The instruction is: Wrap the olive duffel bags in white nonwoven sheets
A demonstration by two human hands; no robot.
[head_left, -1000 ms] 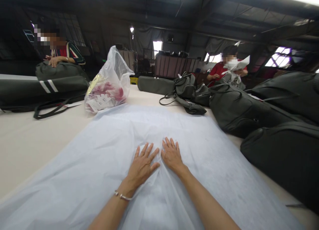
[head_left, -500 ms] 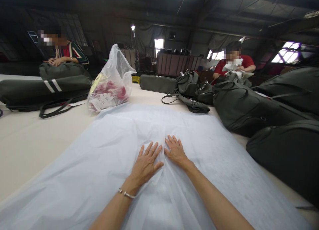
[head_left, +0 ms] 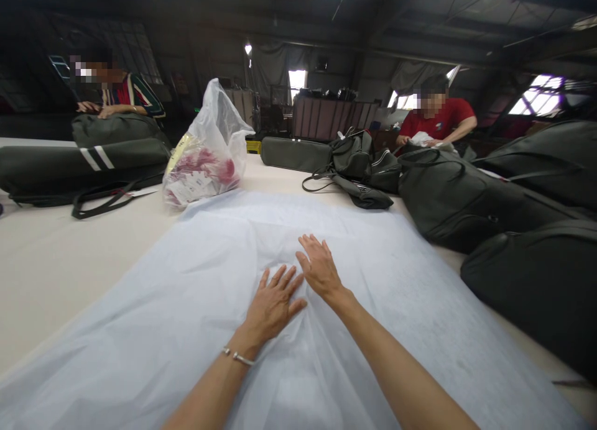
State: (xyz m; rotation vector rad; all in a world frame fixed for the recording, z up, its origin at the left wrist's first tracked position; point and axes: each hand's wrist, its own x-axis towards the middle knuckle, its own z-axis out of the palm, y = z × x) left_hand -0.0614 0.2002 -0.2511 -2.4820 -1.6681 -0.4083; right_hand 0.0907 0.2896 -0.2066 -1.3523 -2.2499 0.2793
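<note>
— Where to look for the sheet (head_left: 163, 312)?

— Across the near middle of the desk (head_left: 60, 250), pale and thin-looking, creased down the centre, running out of view at the bottom.

— And on top?

— Left hand (head_left: 275, 299) spread wide, palm down on the sheet. Right hand (head_left: 319, 268) just beside and slightly farther out, palm down, fingers loosely apart, pinching nothing. Hard to tell whether touching or a little raised.

— Why placed like that?

— Likely to press the creases down and stop such light stuff from sliding, with open palms better for that than a pinch.

— And by the far edge?

— Plastic bag (head_left: 205, 163), something reddish and white inside, at the far left corner. Perhaps meant as a weight, perhaps only parked; cannot tell.

— Much in the way?

— On the right, yes: dark bags (head_left: 536, 287) crowding close along the edge, leaving little room. Just past the far edge, a pouch (head_left: 370, 197) and, behind, a long case (head_left: 296, 155). On the left, well apart, a striped bag (head_left: 46, 172).

— Farther out?

— Behind the striped bag, a co-worker (head_left: 147, 97). Behind the dark bags, a person in red (head_left: 459, 113), busy with white material (head_left: 422, 138).
</note>
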